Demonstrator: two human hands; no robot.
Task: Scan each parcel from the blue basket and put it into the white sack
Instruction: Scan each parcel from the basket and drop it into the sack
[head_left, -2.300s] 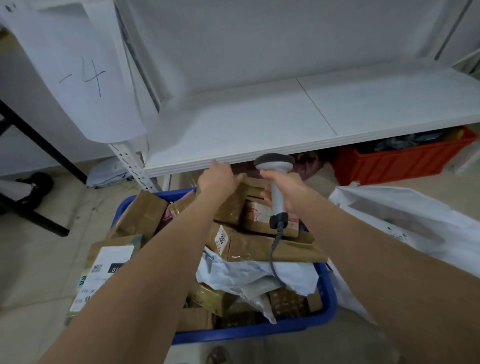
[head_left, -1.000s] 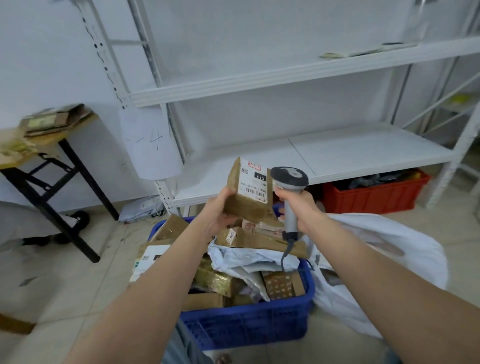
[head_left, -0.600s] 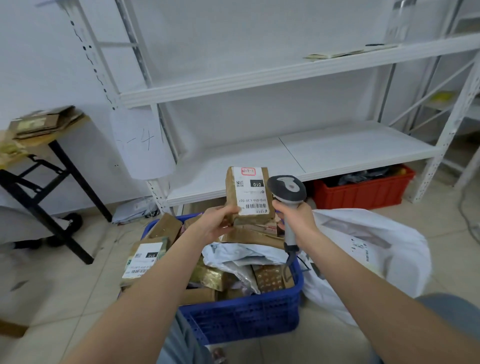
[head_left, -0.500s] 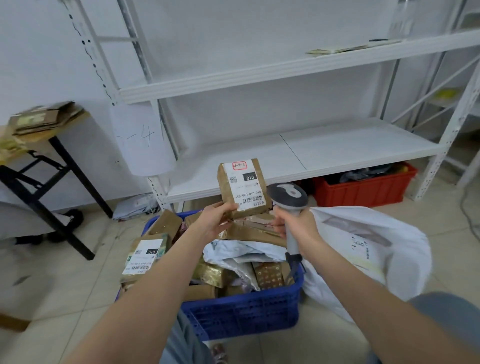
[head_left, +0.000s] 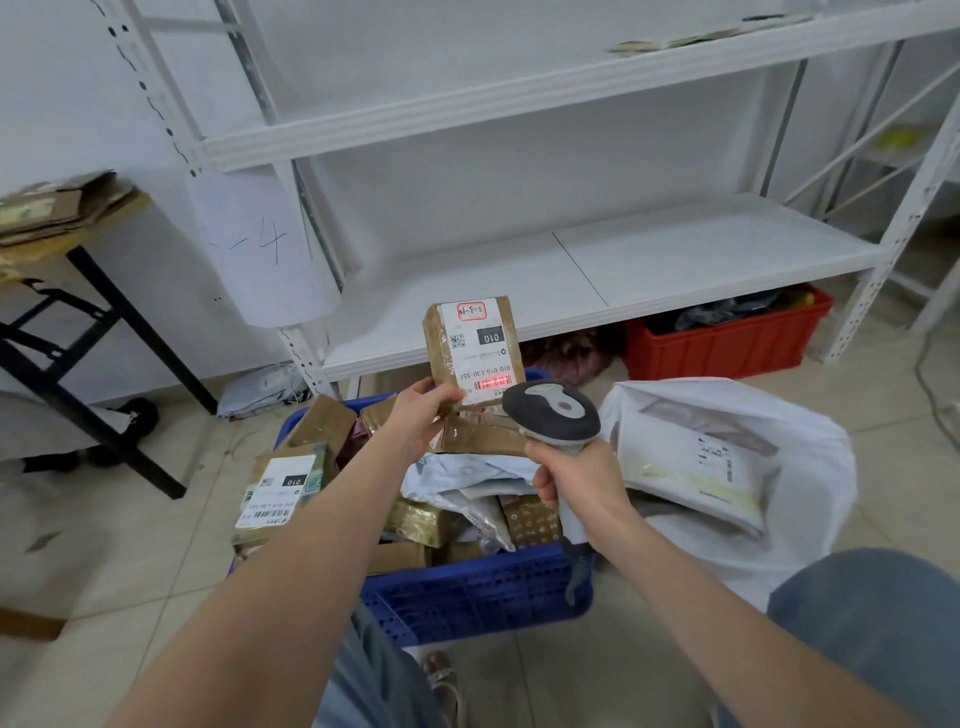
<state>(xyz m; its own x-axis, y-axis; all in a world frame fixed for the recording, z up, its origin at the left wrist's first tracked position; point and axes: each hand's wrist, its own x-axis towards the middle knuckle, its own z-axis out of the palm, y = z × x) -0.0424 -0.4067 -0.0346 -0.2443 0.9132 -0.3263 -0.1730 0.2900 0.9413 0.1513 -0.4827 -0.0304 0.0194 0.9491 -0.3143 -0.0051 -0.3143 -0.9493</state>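
Note:
My left hand (head_left: 423, 413) pinches the lower corner of a brown taped parcel (head_left: 470, 348) and holds it upright above the blue basket (head_left: 478, 597), white label facing me. A red scan line glows on the label's barcode. My right hand (head_left: 582, 480) grips the handle of a grey and white barcode scanner (head_left: 551, 413), whose head points at that barcode. The basket on the floor is full of several brown and grey parcels. The white sack (head_left: 727, 467) lies open to the basket's right with a flat white parcel inside.
A white metal shelf rack (head_left: 597, 270) stands behind the basket, a red crate (head_left: 727, 338) under its lowest board. A black folding table (head_left: 78, 322) with cardboard on it is at the left. My knees show at the bottom edge.
My left hand lifted the parcel out of the basket and turned its label toward me. The scanner rose to aim at it, and the red scan line now lights the barcode.

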